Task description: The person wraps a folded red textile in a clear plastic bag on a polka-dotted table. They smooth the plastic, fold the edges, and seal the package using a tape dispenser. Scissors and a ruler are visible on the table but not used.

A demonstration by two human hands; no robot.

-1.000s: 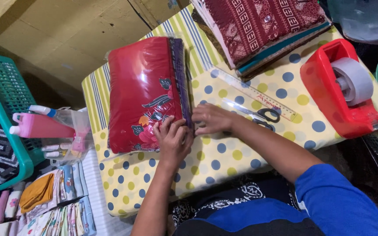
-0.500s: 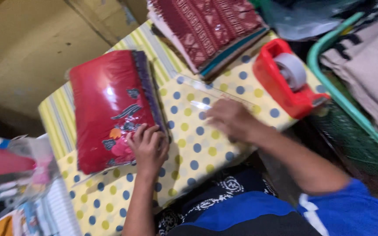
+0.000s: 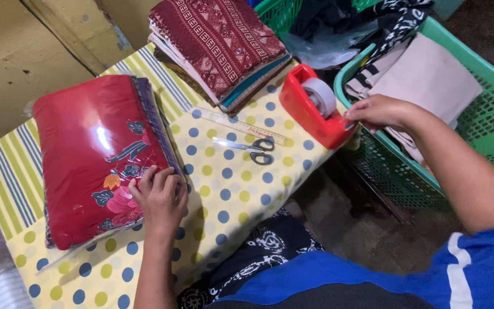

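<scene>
The left hand lies flat, fingers spread and pressing down on the near right corner of the red packet — a plastic-wrapped fold of red cloth with a flower print — gripping nothing. The packet rests on the left part of the table, on its yellow cloth with blue and yellow dots. The right hand reaches out to the cutter end of the red tape dispenser, which stands at the table's right edge; its fingers are curled together at the tip, touching the dispenser — whether they pinch tape cannot be told. Between the hands lie scissors and a clear ruler, just beside each other. A stack of folded cloth sits at the far edge, and a green basket with cloth stands right of the table.
</scene>
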